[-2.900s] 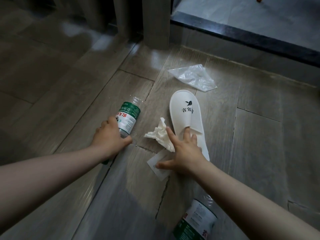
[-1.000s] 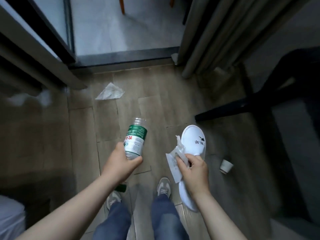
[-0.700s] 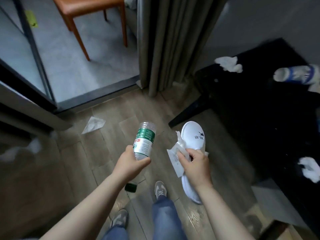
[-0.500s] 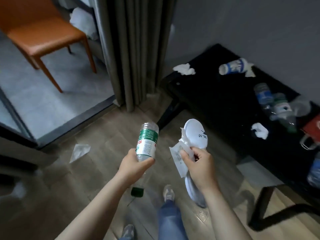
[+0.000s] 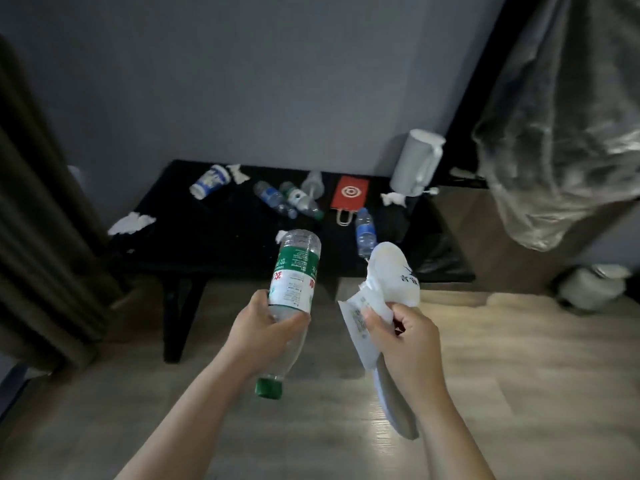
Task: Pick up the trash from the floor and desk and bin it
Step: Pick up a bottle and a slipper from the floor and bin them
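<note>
Close by, the left grip (image 5: 266, 327) is wrapped round an upturned, empty-looking water bottle (image 5: 294, 275), which looks light, slick and crushable, so mid-body suits it. The right grip (image 5: 405, 334) pinches a soft white slipper (image 5: 394, 271) and a limp paper wrapper (image 5: 356, 317) bunched together. Beyond, blue-labelled bottles (image 5: 365, 233) and crumpled tissues (image 5: 131, 223) litter the black counter (image 5: 225, 237).

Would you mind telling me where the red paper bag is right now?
In the head view, the red paper bag lies flat on the black desk, right of centre, between lying bottles on its left and a crumpled tissue on its right.
</note>
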Demonstrator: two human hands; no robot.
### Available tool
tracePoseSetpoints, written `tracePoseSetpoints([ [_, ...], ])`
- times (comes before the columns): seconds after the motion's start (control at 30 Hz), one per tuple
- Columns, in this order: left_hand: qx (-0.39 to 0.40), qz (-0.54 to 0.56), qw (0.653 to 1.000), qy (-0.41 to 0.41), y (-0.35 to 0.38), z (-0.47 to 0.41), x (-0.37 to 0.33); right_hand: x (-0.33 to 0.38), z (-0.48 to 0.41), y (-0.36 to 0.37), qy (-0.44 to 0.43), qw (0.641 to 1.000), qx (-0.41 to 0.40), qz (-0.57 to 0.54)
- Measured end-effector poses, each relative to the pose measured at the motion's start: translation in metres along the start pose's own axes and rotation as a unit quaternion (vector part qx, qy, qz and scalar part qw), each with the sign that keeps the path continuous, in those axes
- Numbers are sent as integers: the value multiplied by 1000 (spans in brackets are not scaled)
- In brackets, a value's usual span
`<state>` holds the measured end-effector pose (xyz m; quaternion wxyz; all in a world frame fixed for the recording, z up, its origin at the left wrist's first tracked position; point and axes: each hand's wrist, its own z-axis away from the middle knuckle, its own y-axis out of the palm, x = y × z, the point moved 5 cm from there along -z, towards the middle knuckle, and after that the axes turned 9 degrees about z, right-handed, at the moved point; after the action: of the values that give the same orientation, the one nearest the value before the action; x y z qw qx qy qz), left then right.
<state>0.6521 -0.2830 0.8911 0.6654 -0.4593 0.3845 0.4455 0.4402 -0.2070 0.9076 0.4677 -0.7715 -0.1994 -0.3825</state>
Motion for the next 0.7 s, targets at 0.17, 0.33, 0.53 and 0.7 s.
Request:
tracePoseSetpoints([
  [0.17,92,-20,994,63,135,28,-60,-56,14,-137,22,994,-100,35],
  [0.33,194,-9,976,96,294,79,-98,-120,45,-283,60,977,-192,72],
  [0.53,299,1,946,126,441,135,-137,-187,86,-412,124,951,-271,80],
  [0.7,380,-18,916,131,535,159,-152,-232,108,-474,162,921,-338,109],
])
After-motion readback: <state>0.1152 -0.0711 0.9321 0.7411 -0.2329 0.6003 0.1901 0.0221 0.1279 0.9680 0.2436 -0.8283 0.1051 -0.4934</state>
